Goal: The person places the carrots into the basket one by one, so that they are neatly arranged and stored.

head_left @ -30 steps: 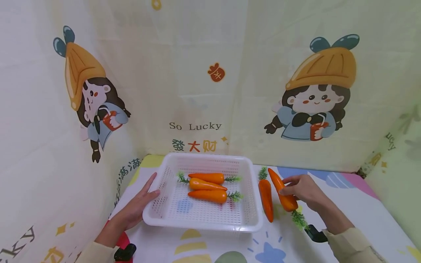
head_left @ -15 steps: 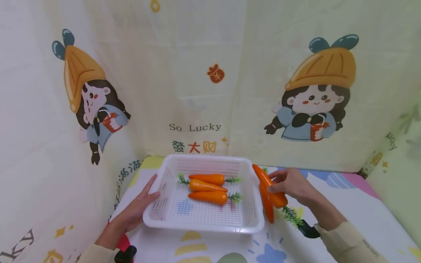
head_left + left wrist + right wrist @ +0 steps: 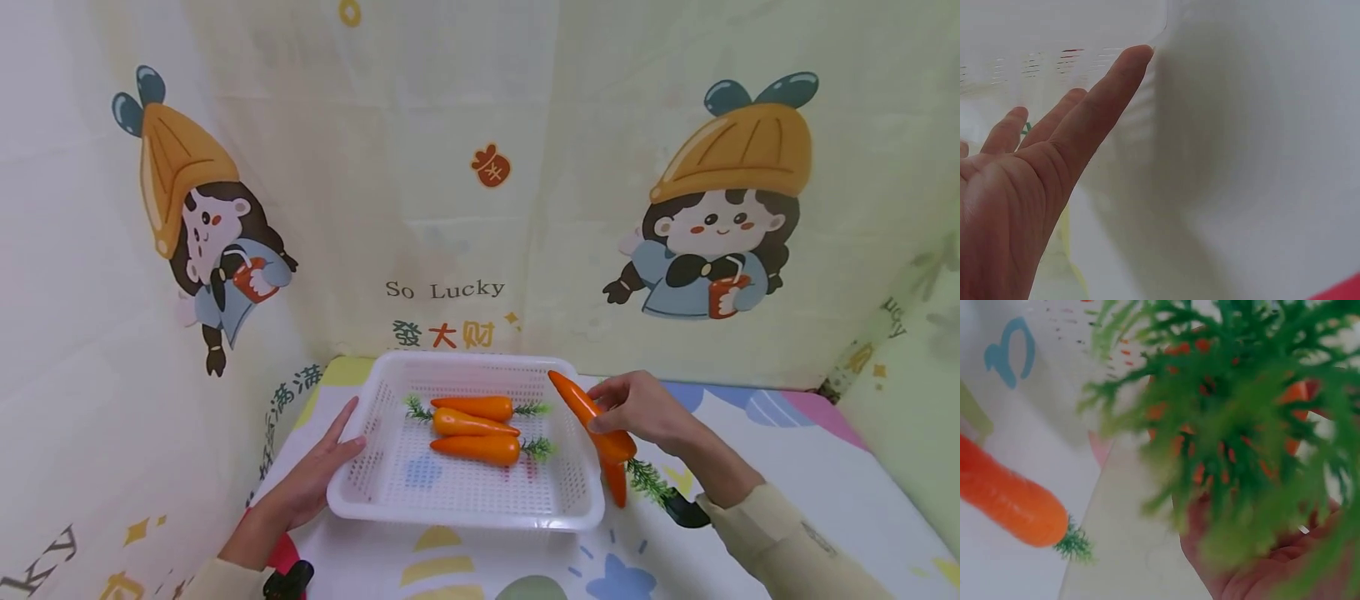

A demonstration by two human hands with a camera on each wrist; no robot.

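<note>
In the head view a white plastic basket (image 3: 465, 504) holds three orange carrots with green tops, among them a front carrot (image 3: 480, 450). My left hand (image 3: 318, 467) rests against the basket's left side with its fingers extended; the left wrist view shows the straight fingers (image 3: 1100, 103) at the perforated wall. By the right rim, my right hand (image 3: 637, 408) pinches another carrot (image 3: 592, 417), its tip over the rim and its leafy top toward the wrist. That green top (image 3: 1229, 425) covers much of the right wrist view. Below it another carrot (image 3: 1016, 503) lies on the table, partly hidden in the head view.
The table (image 3: 765, 483) wears a white cloth with colourful prints. A patterned cloth wall (image 3: 562, 208) stands right behind the basket, and side cloths rise at left and right. Black straps (image 3: 686, 510) sit at both wrists.
My right hand has moved left with its carrot, from beside the basket to its right rim, passing over the carrot on the table. My left hand has stayed at the basket.
</note>
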